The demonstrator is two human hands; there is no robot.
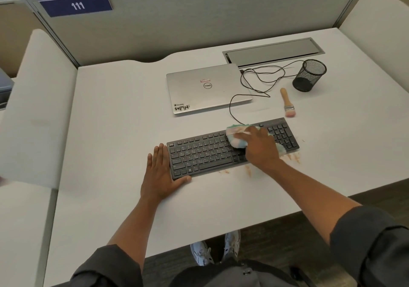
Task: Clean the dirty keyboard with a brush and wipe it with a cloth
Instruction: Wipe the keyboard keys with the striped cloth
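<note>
A black keyboard (205, 154) lies across the white desk (115, 114). My right hand (260, 148) presses a pale, multicoloured cloth (235, 137) flat onto the keys right of centre, fingers spread over it. Beside the keyboard's left end my left hand (161, 173) lies flat on the desk, with the thumb against the front left corner. A small wooden-handled brush (287, 104) lies on the desk behind the keyboard's right end, untouched. Orange crumbs (292, 157) speckle the desk in front of the keyboard's right part.
A shut silver laptop (205, 89) sits behind the keyboard. Black cables (261, 80) loop from it toward a metal cable hatch (273, 52). A black mesh pen cup (309, 75) stands at the back right. Grey partition walls enclose the desk.
</note>
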